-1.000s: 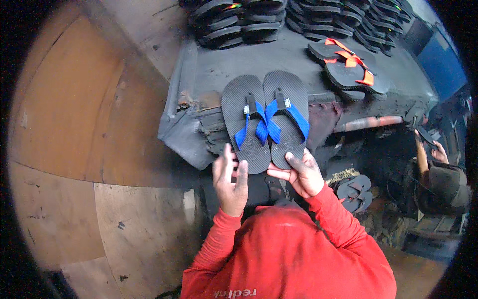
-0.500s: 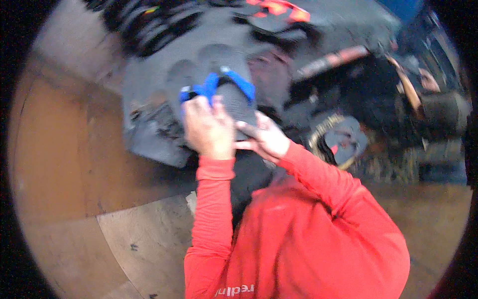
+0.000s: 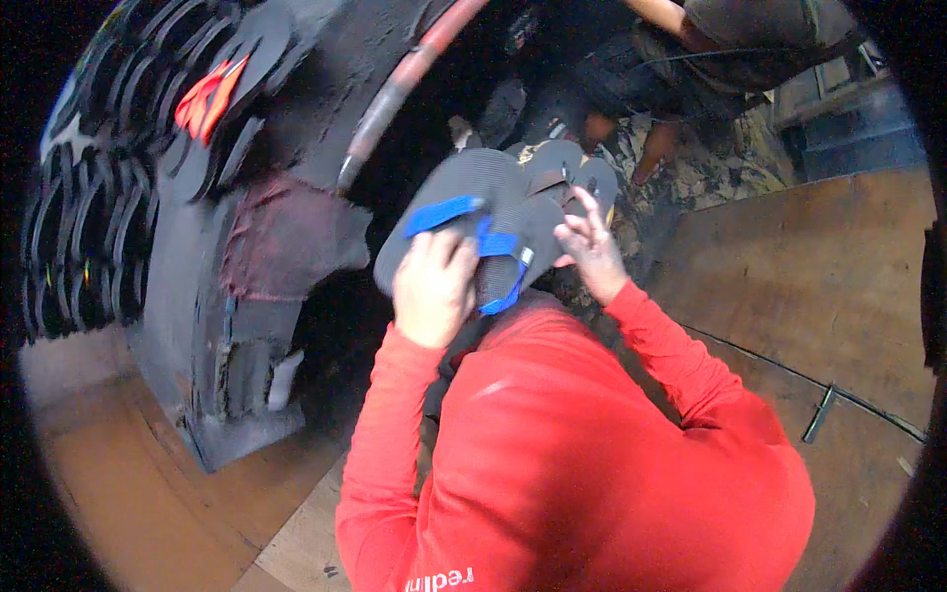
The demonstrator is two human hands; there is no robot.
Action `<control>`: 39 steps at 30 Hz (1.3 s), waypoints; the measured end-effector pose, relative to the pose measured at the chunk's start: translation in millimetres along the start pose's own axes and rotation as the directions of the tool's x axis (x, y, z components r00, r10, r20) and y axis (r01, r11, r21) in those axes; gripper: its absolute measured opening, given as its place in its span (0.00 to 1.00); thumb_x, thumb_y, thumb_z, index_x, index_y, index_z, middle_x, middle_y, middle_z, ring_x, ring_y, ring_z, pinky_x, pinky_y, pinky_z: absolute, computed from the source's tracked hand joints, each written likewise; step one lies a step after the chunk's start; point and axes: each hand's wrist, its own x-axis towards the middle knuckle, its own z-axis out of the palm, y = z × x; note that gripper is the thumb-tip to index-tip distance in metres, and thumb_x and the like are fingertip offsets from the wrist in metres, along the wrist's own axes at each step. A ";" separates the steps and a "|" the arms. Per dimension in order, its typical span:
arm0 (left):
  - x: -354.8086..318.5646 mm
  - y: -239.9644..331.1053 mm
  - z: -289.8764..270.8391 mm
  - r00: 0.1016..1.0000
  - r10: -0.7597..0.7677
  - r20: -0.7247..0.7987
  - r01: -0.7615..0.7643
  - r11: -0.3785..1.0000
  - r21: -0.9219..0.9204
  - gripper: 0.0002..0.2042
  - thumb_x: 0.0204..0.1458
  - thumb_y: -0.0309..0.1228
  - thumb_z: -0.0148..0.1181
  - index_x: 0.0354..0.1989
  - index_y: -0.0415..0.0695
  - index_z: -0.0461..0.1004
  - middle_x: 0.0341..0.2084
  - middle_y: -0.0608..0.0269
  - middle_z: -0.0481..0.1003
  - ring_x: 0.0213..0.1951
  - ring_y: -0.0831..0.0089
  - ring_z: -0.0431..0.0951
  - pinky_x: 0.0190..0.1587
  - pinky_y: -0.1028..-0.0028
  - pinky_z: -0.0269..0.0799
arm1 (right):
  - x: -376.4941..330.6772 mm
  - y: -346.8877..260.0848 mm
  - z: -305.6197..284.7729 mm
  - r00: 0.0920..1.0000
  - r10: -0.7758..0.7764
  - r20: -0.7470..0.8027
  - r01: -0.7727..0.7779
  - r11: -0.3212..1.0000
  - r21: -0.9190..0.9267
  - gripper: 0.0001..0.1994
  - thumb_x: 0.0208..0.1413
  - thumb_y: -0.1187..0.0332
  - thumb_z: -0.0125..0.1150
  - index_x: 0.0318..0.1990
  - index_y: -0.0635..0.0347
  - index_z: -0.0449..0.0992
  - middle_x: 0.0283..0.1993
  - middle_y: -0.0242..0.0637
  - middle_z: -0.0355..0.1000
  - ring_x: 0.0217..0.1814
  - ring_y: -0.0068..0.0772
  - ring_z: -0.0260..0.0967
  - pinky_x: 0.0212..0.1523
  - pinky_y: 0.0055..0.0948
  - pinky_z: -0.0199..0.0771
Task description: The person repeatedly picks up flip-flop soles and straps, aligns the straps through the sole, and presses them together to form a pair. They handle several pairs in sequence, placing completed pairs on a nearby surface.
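My left hand (image 3: 434, 286) is closed on a pair of dark grey ribbed-soled sandals (image 3: 464, 178) with bright blue straps, its fingers at the straps. The soles face up and overlap. Just right of them, my right hand (image 3: 595, 252) is raised with its fingers apart and nothing in it. Beyond that hand lie more grey sandals (image 3: 560, 158) with dark straps, on or in something with a pale rim. The pair in my left hand partly hides them.
A dark workbench (image 3: 173, 335) stands at the left, bearing rows of black sandals (image 3: 74, 247), a sandal with orange-red straps (image 3: 207, 104), a maroon cloth (image 3: 281, 237) and a red-and-grey rod (image 3: 395, 89). Another person (image 3: 681, 69) is at the upper right. Wooden boards (image 3: 809, 266) lie at the right.
My view has turned right, so the bench now sits further left. The blue-strapped sandals have moved off the bench in my left hand. My right hand has let go of them and opened.
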 end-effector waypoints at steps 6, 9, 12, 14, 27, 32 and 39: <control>81.7 14.6 107.4 0.943 0.254 0.215 -0.236 0.966 -0.103 0.11 0.46 0.31 0.55 0.37 0.48 0.79 0.41 0.67 0.74 0.45 0.65 0.72 0.46 0.67 0.74 | 22.1 31.7 -75.7 0.992 -0.098 -0.076 0.083 0.981 -0.177 0.44 0.52 0.71 0.69 0.72 0.52 0.45 0.62 0.41 0.63 0.55 0.29 0.67 0.50 0.26 0.74; 98.2 14.6 146.5 0.942 0.223 0.251 -0.189 0.970 -0.152 0.11 0.45 0.30 0.57 0.37 0.49 0.80 0.42 0.68 0.75 0.46 0.64 0.72 0.47 0.67 0.75 | 41.2 51.8 -91.4 0.984 -0.087 -0.154 0.071 0.992 -0.107 0.42 0.51 0.74 0.68 0.71 0.54 0.49 0.64 0.41 0.62 0.60 0.33 0.65 0.52 0.30 0.73; 99.9 9.0 179.3 0.964 0.182 0.193 -0.149 0.973 -0.174 0.12 0.43 0.27 0.59 0.38 0.48 0.81 0.45 0.68 0.76 0.49 0.63 0.72 0.48 0.66 0.75 | 70.4 74.2 -102.1 0.952 -0.262 -0.158 0.237 0.958 -0.162 0.42 0.51 0.71 0.69 0.71 0.52 0.49 0.59 0.42 0.67 0.43 0.27 0.69 0.35 0.23 0.72; 99.6 5.3 200.9 0.956 0.111 0.272 -0.063 0.982 -0.179 0.14 0.41 0.26 0.60 0.39 0.47 0.81 0.47 0.67 0.76 0.50 0.62 0.72 0.50 0.65 0.74 | 88.2 86.7 -111.7 0.981 -0.125 -0.150 0.084 0.965 -0.250 0.43 0.50 0.69 0.70 0.70 0.50 0.49 0.54 0.43 0.71 0.34 0.24 0.72 0.26 0.20 0.72; 38.8 -48.6 216.4 0.581 -0.702 0.413 0.812 0.464 -0.354 0.19 0.49 0.31 0.68 0.48 0.35 0.76 0.33 0.58 0.79 0.30 0.68 0.79 0.37 0.71 0.75 | 105.6 65.7 -131.2 0.964 0.255 -0.079 -0.264 0.955 -0.134 0.36 0.52 0.70 0.69 0.66 0.53 0.57 0.31 0.31 0.70 0.12 0.16 0.63 0.10 0.19 0.62; 15.3 -44.9 238.8 0.426 -0.773 0.470 0.743 0.003 -0.669 0.15 0.53 0.28 0.66 0.47 0.32 0.77 0.27 0.70 0.76 0.21 0.85 0.73 0.27 0.82 0.71 | 99.4 56.1 -127.7 0.980 -0.119 -0.161 -0.044 0.655 -0.755 0.37 0.55 0.63 0.66 0.69 0.56 0.52 0.52 0.52 0.69 0.41 0.44 0.72 0.42 0.41 0.74; 13.8 -38.9 239.0 0.353 -0.812 0.465 0.782 -0.017 -0.623 0.20 0.49 0.25 0.68 0.50 0.29 0.75 0.30 0.59 0.79 0.21 0.82 0.75 0.26 0.79 0.75 | 92.9 42.7 -91.4 0.822 -0.534 0.201 0.388 0.266 -0.882 0.36 0.54 0.58 0.63 0.69 0.53 0.55 0.69 0.57 0.51 0.71 0.64 0.47 0.67 0.55 0.52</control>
